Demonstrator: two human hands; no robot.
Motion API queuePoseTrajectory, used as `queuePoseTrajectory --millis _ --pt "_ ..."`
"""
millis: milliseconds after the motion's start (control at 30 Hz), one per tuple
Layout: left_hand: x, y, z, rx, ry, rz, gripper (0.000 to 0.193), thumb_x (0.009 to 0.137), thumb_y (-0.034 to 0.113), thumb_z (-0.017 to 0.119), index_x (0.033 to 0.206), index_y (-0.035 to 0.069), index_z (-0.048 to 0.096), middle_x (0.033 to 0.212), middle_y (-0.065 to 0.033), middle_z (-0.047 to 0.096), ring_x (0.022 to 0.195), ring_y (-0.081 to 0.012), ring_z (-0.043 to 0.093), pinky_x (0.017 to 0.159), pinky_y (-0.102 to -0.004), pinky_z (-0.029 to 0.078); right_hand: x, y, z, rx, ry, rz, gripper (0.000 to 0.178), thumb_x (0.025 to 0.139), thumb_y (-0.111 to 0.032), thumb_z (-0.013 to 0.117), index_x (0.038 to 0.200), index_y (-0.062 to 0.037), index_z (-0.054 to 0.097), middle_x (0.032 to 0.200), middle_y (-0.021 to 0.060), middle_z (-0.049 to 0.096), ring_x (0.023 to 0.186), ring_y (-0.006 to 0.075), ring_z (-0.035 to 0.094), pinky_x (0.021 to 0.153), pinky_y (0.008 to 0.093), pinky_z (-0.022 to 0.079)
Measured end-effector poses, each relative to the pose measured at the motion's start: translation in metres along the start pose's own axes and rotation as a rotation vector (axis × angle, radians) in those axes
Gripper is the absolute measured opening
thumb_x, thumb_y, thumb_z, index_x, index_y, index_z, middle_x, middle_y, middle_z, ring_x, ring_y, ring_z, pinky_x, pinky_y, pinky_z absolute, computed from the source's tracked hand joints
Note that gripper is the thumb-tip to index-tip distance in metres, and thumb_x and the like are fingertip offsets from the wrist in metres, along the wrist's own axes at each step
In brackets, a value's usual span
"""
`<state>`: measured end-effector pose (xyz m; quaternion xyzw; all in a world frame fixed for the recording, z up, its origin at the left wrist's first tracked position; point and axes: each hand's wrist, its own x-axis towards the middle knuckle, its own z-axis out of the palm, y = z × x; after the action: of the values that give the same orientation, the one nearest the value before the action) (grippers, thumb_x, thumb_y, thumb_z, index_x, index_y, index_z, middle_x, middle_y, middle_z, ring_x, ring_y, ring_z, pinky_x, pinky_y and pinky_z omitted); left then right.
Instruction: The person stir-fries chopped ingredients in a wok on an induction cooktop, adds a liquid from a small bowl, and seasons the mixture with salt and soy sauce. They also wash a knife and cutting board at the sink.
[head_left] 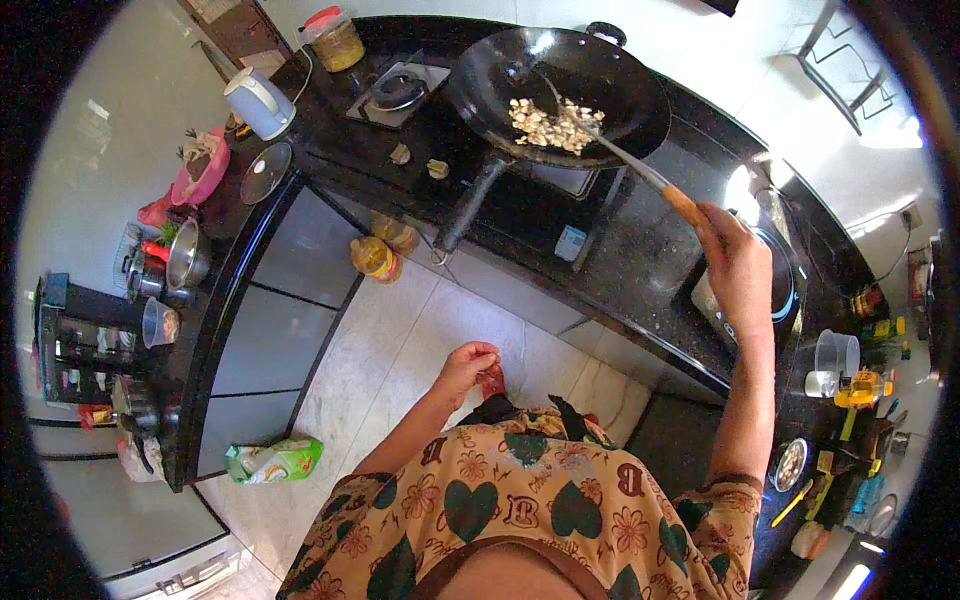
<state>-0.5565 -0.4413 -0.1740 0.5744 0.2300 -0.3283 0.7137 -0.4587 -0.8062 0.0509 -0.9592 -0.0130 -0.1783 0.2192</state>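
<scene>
Clock directions as seen in the head view, 12 at the top.

Right hand (738,265): fingers closed round the wooden grip of a long-handled spatula (635,163). Held well back on the wood, probably to stay clear of heat and reach over the rim. Metal shaft runs toward 10–11 o'clock from the hand. Its far end is hard to make out.

Chopped food pieces (550,128), pale with browned edges, spread on the 6 o'clock side of the wok (490,95), the shaft crossing above them. Their gathering there may owe to the pan's curve. Wok rests over a hob (568,180), mostly hidden beneath it; the wide bowl leaves room for pushing pieces about. Its long handle (470,205) points to 7 o'clock, over the edge of the black surface (640,270), seemingly for easy reach by the left.

Left hand (465,372): at 8 o'clock from the right, above the floor, fingers loosely curled, narrow, nothing seen in it. Apparently idle, as the spatula needs only one.

Farther out, from the wok: bare burner (400,90) at 9, with an electric kettle (258,102) beyond, well apart from the wok. Small pale-blue box (570,242) at 6, on the surface. Oil bottle (375,260) between 7 and 8, on the floor by the cabinets, perhaps parked there to spare working room.
</scene>
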Motion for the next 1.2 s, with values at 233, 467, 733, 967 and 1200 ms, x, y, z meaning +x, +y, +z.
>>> queuePoseTrajectory --millis 233,467,733,967,1200 --pt "0.022 0.020 -0.034 0.006 -0.035 0.021 0.017 0.093 0.016 0.060 0.107 0.008 0.058 0.097 -0.0040 0.063 0.085 -0.0150 0.060 0.071 -0.0295 0.050 -0.005 -0.018 0.008 0.052 -0.096 0.027 0.022 0.087 -0.013 0.061 0.107 -0.0067 0.066 0.095 0.0167 0.068 0.082 0.0359 0.066 0.070 0.0399 0.053" --pt "0.039 0.039 -0.045 0.053 -0.089 -0.016 0.016 0.093 0.016 0.060 0.107 0.008 0.059 0.099 -0.0037 0.064 0.085 -0.0139 0.061 0.072 -0.0295 0.050 0.004 -0.031 0.040 -0.071 0.020 0.057 0.021 0.088 -0.013 0.061 0.107 -0.0077 0.066 0.095 0.0149 0.068 0.081 0.0358 0.066 0.068 0.0399 0.053" --pt "0.052 0.039 -0.062 0.018 -0.084 -0.043 0.016 0.093 0.014 0.058 0.107 0.007 0.058 0.099 -0.0048 0.063 0.085 -0.0148 0.060 0.071 -0.0308 0.052 0.006 -0.041 0.058 -0.031 -0.004 0.049 0.022 0.088 -0.014 0.062 0.109 -0.0079 0.066 0.088 0.0129 0.067 0.077 0.0340 0.066 0.064 0.0401 0.052" --pt "0.054 0.038 -0.061 0.063 -0.101 -0.070 0.016 0.092 0.014 0.059 0.106 0.007 0.058 0.098 -0.0045 0.063 0.086 -0.0153 0.060 0.072 -0.0310 0.051 0.015 -0.028 0.072 -0.351 0.134 -0.009 0.026 0.087 -0.013 0.062 0.113 -0.0134 0.064 0.084 0.0095 0.063 0.071 0.0291 0.065 0.058 0.0380 0.051" --pt "0.061 0.028 -0.024 0.150 -0.150 -0.093 0.018 0.092 0.015 0.061 0.107 0.007 0.059 0.097 -0.0041 0.064 0.084 -0.0144 0.061 0.071 -0.0301 0.051 0.019 -0.008 0.099 -0.543 0.160 -0.100 0.035 0.080 -0.012 0.058 0.115 -0.0144 0.059 0.088 0.0042 0.055 0.084 0.0220 0.060 0.061 0.0333 0.053"
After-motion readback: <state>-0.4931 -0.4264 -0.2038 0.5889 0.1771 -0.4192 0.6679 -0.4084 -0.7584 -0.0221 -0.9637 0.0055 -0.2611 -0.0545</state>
